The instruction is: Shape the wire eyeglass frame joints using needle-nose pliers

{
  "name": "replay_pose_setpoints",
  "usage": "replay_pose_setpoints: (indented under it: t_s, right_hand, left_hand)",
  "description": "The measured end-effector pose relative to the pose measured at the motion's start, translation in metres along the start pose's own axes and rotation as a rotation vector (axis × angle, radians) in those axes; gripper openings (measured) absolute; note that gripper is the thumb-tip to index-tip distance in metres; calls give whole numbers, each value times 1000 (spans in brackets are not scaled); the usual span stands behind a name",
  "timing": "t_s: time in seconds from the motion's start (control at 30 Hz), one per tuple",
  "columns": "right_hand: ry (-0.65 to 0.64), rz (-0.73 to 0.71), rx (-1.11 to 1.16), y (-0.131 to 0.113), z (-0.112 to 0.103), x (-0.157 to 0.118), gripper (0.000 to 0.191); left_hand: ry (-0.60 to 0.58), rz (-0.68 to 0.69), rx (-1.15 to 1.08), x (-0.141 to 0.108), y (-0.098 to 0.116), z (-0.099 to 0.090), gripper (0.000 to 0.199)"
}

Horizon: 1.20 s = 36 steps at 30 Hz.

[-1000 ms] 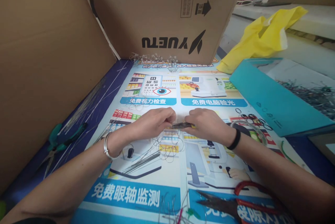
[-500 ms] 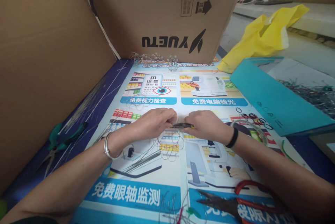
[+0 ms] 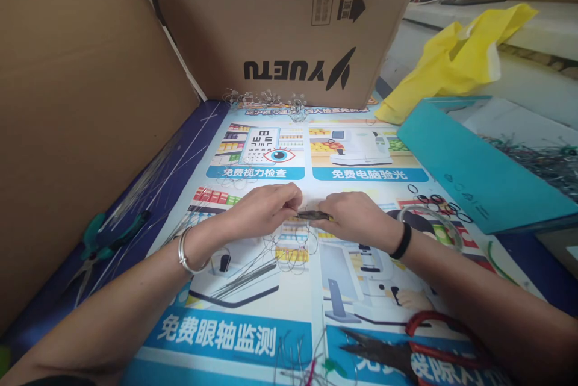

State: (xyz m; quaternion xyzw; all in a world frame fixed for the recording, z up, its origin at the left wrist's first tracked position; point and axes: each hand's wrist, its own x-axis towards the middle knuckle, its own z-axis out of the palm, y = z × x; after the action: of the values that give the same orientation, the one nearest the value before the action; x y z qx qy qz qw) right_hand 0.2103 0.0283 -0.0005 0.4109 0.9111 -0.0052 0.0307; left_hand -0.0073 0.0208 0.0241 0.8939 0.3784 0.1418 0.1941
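Observation:
In the middle of the head view, my right hand is closed around small dark-jawed pliers, with their jaws pointing left. My left hand is closed in a pinch right at the jaw tips, on what looks like thin wire; the exact grip is hidden by the fingers. Thin wire loops lie or hang just beneath both hands. A bundle of straight wires rests on the printed mat below my left hand.
Red-handled scissors lie near the front, with loose wire scraps beside them. Teal-handled pliers are at left. Black rings and a clear ring-shaped coil sit right, before a teal box of wire pieces. Cardboard walls the back and left.
Both hands stay together at the jaw tips. My left hand has shifted very slightly up and left; the pliers have barely moved.

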Motion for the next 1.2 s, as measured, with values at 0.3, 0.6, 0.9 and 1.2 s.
replay_pose_setpoints:
  t_s: [0.3,0.6,0.9,1.2]
  right_hand:
    - [11,63,-39,-6,3,0,48]
    - [94,110,4,-1,6,-1,40]
    - [206,130,-25,0,2,-3,42]
    - [275,95,-51,1,8,-1,29]
  left_hand:
    - [43,-9,57,0,-2,3,10]
    - [116,5,-62,0,-6,3,12]
    - [193,33,-199,-2,-16,10,13]
    - [229,4,-179,-2,-14,15,10]
